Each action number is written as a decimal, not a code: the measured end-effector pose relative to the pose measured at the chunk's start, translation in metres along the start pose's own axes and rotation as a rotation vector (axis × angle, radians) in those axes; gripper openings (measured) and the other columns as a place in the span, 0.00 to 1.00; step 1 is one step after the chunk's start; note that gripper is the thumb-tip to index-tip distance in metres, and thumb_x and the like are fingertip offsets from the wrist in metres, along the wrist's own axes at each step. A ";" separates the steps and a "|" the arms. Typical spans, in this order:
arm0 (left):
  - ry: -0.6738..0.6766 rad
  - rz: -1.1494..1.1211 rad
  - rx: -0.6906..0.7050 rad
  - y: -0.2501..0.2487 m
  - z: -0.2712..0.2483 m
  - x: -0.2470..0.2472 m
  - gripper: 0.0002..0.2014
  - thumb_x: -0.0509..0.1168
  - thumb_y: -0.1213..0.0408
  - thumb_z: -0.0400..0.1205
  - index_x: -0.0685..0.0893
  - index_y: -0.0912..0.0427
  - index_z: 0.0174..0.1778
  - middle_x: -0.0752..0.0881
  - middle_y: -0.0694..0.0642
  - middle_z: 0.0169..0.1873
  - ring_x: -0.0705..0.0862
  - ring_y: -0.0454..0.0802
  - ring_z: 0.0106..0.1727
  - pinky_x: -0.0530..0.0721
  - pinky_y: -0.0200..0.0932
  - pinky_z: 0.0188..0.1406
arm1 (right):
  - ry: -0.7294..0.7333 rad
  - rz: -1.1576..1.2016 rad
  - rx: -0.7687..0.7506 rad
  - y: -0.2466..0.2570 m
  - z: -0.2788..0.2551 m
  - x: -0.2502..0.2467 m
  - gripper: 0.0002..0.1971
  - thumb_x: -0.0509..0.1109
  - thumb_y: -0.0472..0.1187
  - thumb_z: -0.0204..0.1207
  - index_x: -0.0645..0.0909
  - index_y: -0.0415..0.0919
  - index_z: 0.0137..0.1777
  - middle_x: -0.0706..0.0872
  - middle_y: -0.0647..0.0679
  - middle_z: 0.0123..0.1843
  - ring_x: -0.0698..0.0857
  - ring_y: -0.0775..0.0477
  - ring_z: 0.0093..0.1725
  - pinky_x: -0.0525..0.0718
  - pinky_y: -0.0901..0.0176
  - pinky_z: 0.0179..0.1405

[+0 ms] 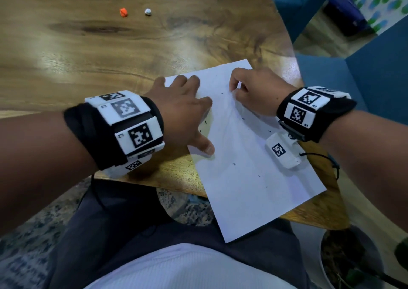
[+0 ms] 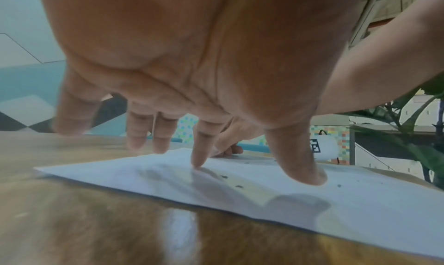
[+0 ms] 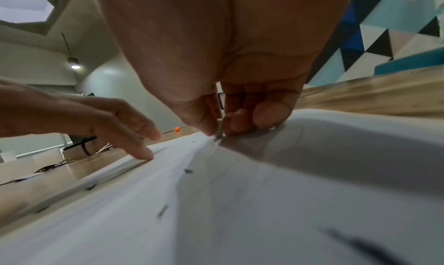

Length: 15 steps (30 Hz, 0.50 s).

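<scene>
A white sheet of paper [image 1: 242, 173] [image 2: 360, 202] [image 3: 240, 221] with small dark marks lies on the wooden table [image 1: 99, 63], and its near corner overhangs the front edge. My left hand [image 1: 189, 116] [image 2: 240, 164] is spread, with its fingertips [image 3: 146, 155] and thumb pressing on the sheet's left side. At the sheet's far part, my right hand [image 1: 233, 89] [image 3: 217, 131] pinches a small thin pale stick [image 3: 219, 125] between thumb and forefinger. The stick's dark tip touches the paper, which creases up there. I cannot tell what the stick is.
An orange lump [image 1: 123, 12] and a white lump [image 1: 148, 11] sit far back on the table. Blue seating [image 1: 331, 78] stands to the right and a potted plant [image 1: 344, 257] at lower right. The table's front edge runs just behind my lap.
</scene>
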State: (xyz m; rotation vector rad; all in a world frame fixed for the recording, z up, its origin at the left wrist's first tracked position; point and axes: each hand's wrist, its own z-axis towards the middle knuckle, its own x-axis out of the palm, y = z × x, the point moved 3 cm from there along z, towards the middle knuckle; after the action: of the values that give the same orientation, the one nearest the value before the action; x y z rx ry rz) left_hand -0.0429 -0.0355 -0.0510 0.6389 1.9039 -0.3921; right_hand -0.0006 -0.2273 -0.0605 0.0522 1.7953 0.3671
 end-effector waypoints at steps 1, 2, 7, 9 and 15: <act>-0.008 -0.002 0.026 -0.001 0.005 0.000 0.48 0.63 0.16 0.61 0.73 0.45 0.70 0.64 0.59 0.79 0.61 0.61 0.82 0.65 0.70 0.77 | -0.007 -0.010 0.008 0.001 0.002 0.000 0.06 0.61 0.41 0.78 0.78 0.48 0.51 0.84 0.49 0.39 0.83 0.42 0.46 0.85 0.49 0.46; 0.001 -0.004 0.047 -0.002 0.010 0.001 0.53 0.66 0.17 0.61 0.69 0.47 0.76 0.58 0.60 0.84 0.57 0.61 0.85 0.63 0.69 0.80 | -0.013 -0.017 0.016 0.002 0.004 0.000 0.05 0.62 0.41 0.78 0.77 0.47 0.52 0.84 0.49 0.42 0.82 0.42 0.47 0.84 0.50 0.46; 0.104 -0.040 0.053 -0.001 0.024 0.011 0.70 0.69 0.19 0.61 0.40 0.50 0.90 0.38 0.60 0.89 0.42 0.61 0.90 0.61 0.66 0.85 | -0.019 -0.073 0.003 0.011 0.005 -0.004 0.03 0.65 0.41 0.77 0.79 0.44 0.46 0.83 0.51 0.42 0.82 0.45 0.48 0.79 0.54 0.44; 0.093 -0.052 0.057 -0.001 0.024 0.013 0.70 0.69 0.19 0.61 0.41 0.49 0.90 0.38 0.60 0.90 0.41 0.61 0.90 0.62 0.66 0.84 | 0.018 -0.067 -0.036 0.021 -0.007 -0.001 0.03 0.65 0.42 0.78 0.80 0.44 0.46 0.84 0.52 0.42 0.81 0.46 0.47 0.78 0.55 0.43; 0.067 -0.052 0.077 0.001 0.024 0.014 0.69 0.69 0.19 0.61 0.41 0.48 0.90 0.39 0.59 0.90 0.42 0.60 0.90 0.57 0.66 0.85 | 0.227 0.028 -0.258 0.056 -0.055 0.024 0.03 0.69 0.42 0.76 0.78 0.48 0.43 0.80 0.57 0.34 0.78 0.51 0.37 0.78 0.56 0.40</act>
State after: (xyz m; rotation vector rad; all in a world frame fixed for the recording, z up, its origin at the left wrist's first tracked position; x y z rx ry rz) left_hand -0.0295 -0.0439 -0.0736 0.6610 1.9798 -0.4845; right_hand -0.0682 -0.1808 -0.0557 -0.1510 1.9576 0.6431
